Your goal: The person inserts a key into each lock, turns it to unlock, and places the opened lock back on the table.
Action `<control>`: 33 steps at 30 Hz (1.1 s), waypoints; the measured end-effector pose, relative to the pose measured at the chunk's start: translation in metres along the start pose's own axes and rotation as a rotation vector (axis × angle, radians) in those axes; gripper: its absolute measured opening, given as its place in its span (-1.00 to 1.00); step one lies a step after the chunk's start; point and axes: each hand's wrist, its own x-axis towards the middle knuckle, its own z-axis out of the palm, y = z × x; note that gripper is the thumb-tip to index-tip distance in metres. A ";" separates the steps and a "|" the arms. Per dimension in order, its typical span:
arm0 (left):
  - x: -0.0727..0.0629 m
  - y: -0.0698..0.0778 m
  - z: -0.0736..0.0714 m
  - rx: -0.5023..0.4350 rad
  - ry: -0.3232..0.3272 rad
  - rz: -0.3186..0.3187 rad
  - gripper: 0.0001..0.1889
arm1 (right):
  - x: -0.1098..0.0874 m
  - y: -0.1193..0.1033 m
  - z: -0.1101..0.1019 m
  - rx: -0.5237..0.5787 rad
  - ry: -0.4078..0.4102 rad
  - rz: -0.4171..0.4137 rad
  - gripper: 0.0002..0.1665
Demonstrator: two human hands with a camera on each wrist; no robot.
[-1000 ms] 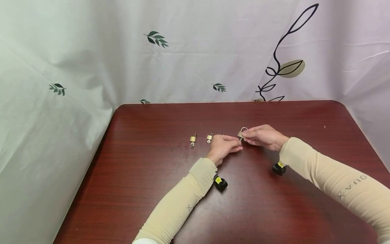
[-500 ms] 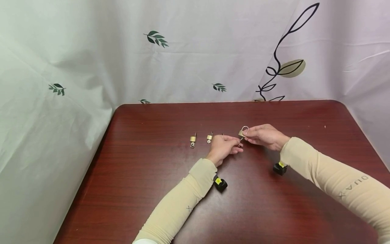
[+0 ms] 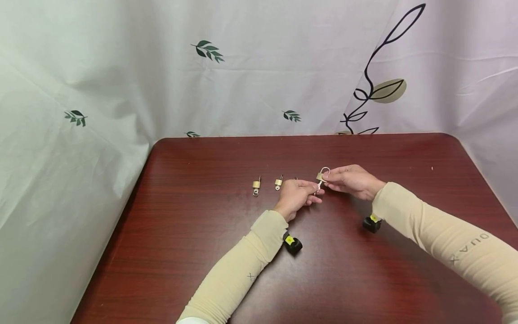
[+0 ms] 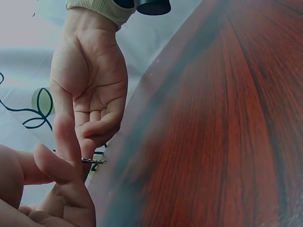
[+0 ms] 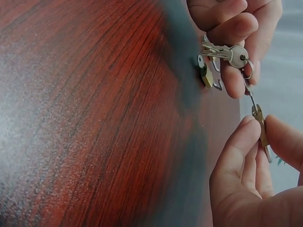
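My right hand (image 3: 351, 181) pinches the body of a small brass padlock (image 3: 320, 177) between thumb and fingers, its shackle swung up. My left hand (image 3: 294, 197) holds a key (image 3: 319, 185) just below the lock. In the right wrist view that key points into the bottom end of the padlock (image 5: 261, 126). Other keys (image 5: 233, 56) hang beside it on a small split ring (image 5: 250, 70), lying against the left fingers. The left wrist view shows both hands close together, with the padlock hidden behind the fingers.
To the left on the reddish-brown table (image 3: 194, 234), two more brass padlocks stand out, one at the far left (image 3: 256, 185) and one nearer (image 3: 278, 182), with keys at their ends. Another shackle (image 3: 295, 178) peeks out behind the left hand. A patterned white curtain (image 3: 251, 81) hangs behind.
The key in the left hand has turned, and the keys now hang more plainly from the fingers, the key meeting the padlock. The right hand has moved very slightly up and right.
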 end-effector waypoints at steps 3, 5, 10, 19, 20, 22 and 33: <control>0.000 -0.001 -0.001 0.000 -0.014 -0.012 -0.89 | 0.000 0.000 0.000 -0.010 -0.004 -0.002 -0.94; 0.001 -0.001 -0.001 -0.006 -0.019 -0.023 -0.89 | 0.000 0.000 0.000 -0.015 -0.005 -0.003 -0.95; 0.001 -0.002 0.002 -0.034 -0.017 -0.046 -0.89 | -0.001 0.000 -0.001 -0.022 -0.011 -0.003 -0.95; -0.001 -0.002 0.007 -0.103 -0.012 -0.066 -0.88 | 0.000 0.003 -0.001 -0.009 -0.032 0.000 -0.93; -0.001 -0.002 0.007 -0.105 -0.010 -0.066 -0.88 | 0.000 0.003 -0.001 -0.008 -0.035 -0.002 -0.92; -0.001 -0.002 0.008 -0.105 -0.007 -0.067 -0.89 | 0.000 0.003 -0.001 -0.008 -0.034 -0.007 -0.90; 0.000 -0.002 0.007 -0.094 -0.017 -0.081 -0.88 | -0.002 0.004 0.000 -0.008 -0.049 0.004 -0.90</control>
